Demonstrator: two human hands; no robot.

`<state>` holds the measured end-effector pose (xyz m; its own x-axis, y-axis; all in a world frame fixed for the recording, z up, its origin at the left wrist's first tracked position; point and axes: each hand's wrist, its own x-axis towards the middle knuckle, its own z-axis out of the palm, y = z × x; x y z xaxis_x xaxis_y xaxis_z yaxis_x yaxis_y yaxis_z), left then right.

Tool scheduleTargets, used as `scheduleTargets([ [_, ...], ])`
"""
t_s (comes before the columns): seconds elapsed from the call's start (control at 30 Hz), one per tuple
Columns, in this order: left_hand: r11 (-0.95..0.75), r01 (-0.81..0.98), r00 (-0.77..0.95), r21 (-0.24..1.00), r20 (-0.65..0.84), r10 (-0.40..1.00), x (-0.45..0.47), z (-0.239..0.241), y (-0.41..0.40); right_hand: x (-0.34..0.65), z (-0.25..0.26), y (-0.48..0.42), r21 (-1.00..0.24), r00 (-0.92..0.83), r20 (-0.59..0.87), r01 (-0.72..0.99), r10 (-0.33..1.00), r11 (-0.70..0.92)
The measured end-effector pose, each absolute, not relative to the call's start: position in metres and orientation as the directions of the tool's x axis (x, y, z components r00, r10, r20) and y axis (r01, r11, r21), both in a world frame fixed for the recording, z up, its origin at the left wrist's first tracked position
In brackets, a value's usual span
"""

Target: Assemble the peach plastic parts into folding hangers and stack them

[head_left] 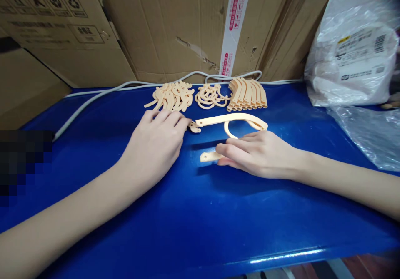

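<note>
My right hand (262,154) is closed round a cream plastic folding-hanger arm (210,157), whose holed end sticks out past the fingertips. Just beyond it, a longer curved hanger arm (231,118) and a curved hook (229,130) show above the knuckles; whether these are joined to the held arm is hidden by the fingers. To the left, my left hand (161,135) has its fingers curled down with the back of the hand up. A small cream plastic piece with holes (195,126) pokes out at its fingertips, close to the long arm's left end.
Behind the hands lie a heap of short curved pieces (175,95), a pile of hooks (211,95) and a row of hanger arms (248,95). A white cable (125,85) runs along cardboard boxes (187,25). Clear plastic bags (353,50) stand at the right of the blue table (200,225).
</note>
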<state>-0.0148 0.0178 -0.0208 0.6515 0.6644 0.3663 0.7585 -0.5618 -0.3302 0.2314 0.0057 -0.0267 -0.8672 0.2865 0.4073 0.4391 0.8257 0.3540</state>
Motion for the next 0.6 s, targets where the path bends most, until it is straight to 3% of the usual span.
scheduleTargets([
  [0.33,-0.566,0.771,0.637,-0.292,0.358,0.683,-0.0142,-0.0159,0.0159,0.2292,-0.0283,0.0064,0.229,-0.783,0.421,0.581,0.459,0.781],
  [0.6,-0.576,0.784,0.619,-0.231,0.356,0.700,-0.0159,-0.0139,0.0153,0.2305,-0.0286,0.0089,0.187,-0.794,0.352,0.578,0.495,0.794],
])
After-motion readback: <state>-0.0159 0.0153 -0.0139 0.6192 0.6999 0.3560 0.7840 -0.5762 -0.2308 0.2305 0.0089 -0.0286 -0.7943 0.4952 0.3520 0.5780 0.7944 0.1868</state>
